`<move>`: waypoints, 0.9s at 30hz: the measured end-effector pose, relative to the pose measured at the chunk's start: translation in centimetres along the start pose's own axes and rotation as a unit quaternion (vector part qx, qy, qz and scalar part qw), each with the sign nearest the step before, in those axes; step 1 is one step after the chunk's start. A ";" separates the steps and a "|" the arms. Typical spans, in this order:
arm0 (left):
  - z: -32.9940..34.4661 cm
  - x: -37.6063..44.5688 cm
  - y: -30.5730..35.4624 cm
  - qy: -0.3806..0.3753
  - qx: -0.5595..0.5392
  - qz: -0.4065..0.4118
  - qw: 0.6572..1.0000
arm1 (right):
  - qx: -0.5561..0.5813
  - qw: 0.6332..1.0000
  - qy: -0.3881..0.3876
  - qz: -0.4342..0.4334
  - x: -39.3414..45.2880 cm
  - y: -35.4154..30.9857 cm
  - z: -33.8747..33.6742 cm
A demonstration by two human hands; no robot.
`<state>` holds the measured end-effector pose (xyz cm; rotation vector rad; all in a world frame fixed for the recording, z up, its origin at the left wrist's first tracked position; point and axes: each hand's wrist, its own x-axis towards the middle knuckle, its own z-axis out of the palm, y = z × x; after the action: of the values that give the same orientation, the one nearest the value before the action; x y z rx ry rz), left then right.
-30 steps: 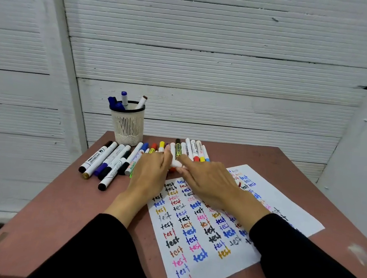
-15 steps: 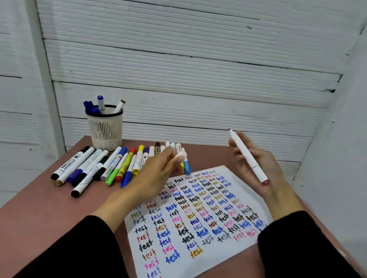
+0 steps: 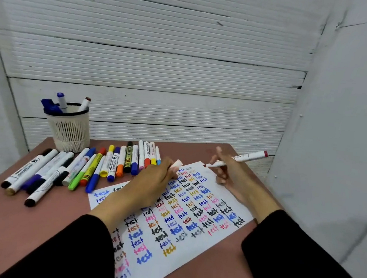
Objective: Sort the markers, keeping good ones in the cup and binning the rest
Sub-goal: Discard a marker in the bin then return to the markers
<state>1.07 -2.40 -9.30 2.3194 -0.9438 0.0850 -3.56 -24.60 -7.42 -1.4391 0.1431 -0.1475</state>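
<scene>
My right hand (image 3: 230, 171) grips a white marker with a red end (image 3: 243, 157), uncapped, its dark red tip touching the far corner of the test sheet (image 3: 191, 239). My left hand (image 3: 152, 182) rests on the sheet and pinches the marker's white cap (image 3: 175, 166). A row of several capped markers (image 3: 100, 167) in many colours lies on the table left of the sheet. The white mesh cup (image 3: 70, 129) stands at the far left with three markers (image 3: 61, 102) sticking out.
The sheet is covered with rows of the word "test" in many colours. The brown table (image 3: 15, 224) ends close behind the cup at a white ribbed wall (image 3: 162, 70). A plain white panel (image 3: 345, 130) closes the right side. No bin shows.
My right hand has swung the marker down from mid-air so its tip meets the sheet's far corner. The left hand with the cap has settled onto the paper. The view has shifted right.
</scene>
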 end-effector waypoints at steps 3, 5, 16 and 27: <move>0.2 0.3 -0.2 0.023 0.019 0.015 0.999 | -0.063 0.998 -0.003 0.010 0.1 0.2 0.2; 0.4 0.1 -0.5 0.043 0.010 0.017 0.999 | -0.054 0.998 -0.006 0.031 0.0 0.0 0.4; -0.2 -0.5 -1.1 0.021 -0.102 -0.019 0.994 | -0.032 0.992 -0.091 0.082 -0.6 -0.5 0.0; -0.1 -1.1 -1.4 0.053 -0.145 -0.028 0.988 | -0.154 0.985 -0.009 -0.077 -1.3 1.3 2.0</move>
<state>1.17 -0.86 -10.31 2.0508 -0.7815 0.0431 -4.41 -22.28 -8.43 -1.7612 0.0396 -0.2470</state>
